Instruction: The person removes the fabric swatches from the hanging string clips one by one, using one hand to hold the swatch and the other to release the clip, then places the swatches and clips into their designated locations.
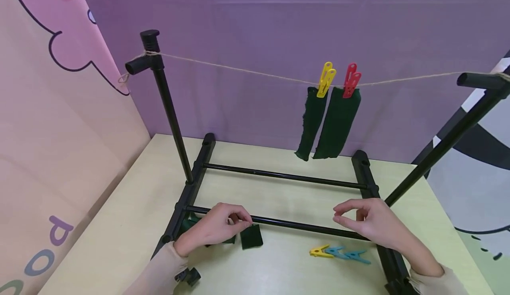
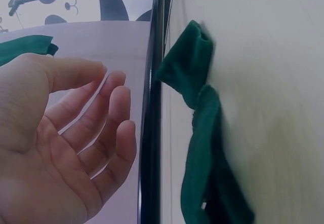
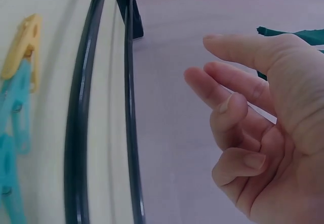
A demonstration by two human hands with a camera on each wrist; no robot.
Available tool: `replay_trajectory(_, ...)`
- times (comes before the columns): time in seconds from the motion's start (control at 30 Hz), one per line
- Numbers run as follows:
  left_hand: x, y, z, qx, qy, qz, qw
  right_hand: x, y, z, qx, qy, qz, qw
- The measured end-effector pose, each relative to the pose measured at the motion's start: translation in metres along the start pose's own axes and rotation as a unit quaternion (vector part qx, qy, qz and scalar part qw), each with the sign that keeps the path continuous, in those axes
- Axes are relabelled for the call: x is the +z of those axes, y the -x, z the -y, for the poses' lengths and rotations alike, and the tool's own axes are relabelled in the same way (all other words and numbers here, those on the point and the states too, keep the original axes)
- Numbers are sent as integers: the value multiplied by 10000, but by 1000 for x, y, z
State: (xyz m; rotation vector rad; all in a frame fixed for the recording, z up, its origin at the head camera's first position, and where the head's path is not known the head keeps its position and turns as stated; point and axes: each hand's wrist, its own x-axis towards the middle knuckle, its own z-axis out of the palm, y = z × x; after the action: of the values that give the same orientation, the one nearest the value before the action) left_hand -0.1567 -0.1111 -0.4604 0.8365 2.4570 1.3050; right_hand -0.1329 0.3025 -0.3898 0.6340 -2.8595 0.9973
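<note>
My left hand (image 1: pixel 219 224) hovers over the near crossbar, its fingers loosely bent and nothing between them. Just beyond and below it, dark green cloth pieces (image 1: pixel 252 237) lie on the table, partly hidden by the hand. My right hand (image 1: pixel 370 219) is raised at the other end of that bar, thumb and index finger apart, holding nothing. Below it rest a yellow clothespin (image 1: pixel 318 251) and two blue clothespins (image 1: pixel 354 255). From the string (image 1: pixel 239 69) hang a narrow green cloth (image 1: pixel 312 122) under a yellow clothespin (image 1: pixel 326 80) and a wider one (image 1: pixel 336 126) under a red clothespin (image 1: pixel 352 81).
A black tube frame stands on the pale table (image 1: pixel 119 215). Its left post (image 1: pixel 171 109) and right post (image 1: pixel 446 140) carry the string, and a far crossbar (image 1: pixel 279 176) joins the feet. Behind stands a purple panel (image 1: pixel 255 29), with printed panels at both sides.
</note>
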Motion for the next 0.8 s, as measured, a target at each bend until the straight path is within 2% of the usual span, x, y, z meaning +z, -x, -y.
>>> replay_trajectory(0.17,-1,-4,-4,40,-75,0,10000,-8,-5,5,-140,49,-116,9998)
replay_trajectory(0.57,-6,-13,-13,-68,-6,5,10000,-18,-14,12,-171,125,-244,9995)
replay_trajectory(0.8,-3,-20,-20,-5,-40,46,10000,-28,-16,14,-257,416,-405,9980)
